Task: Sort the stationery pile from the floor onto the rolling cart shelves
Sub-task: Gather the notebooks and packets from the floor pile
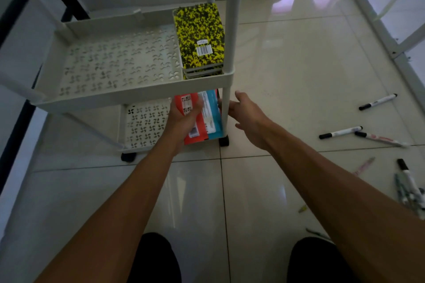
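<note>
A white rolling cart (128, 96) stands ahead on the tiled floor. A stack of yellow-and-black notebooks (199, 37) lies at the right end of its middle shelf. On the bottom shelf (145, 126) lie red and blue flat packs (207, 119), at the right end. My left hand (184, 115) grips the red pack's near left edge. My right hand (247, 115) hovers beside the cart's front right post (226, 110) with relaxed fingers, holding nothing.
Black-capped white markers (340, 132) lie scattered on the floor to the right, with another marker (377, 101) farther back and a small heap of pens (409, 188) at the right edge. My knees show at the bottom. A white frame leg (395, 53) stands at upper right.
</note>
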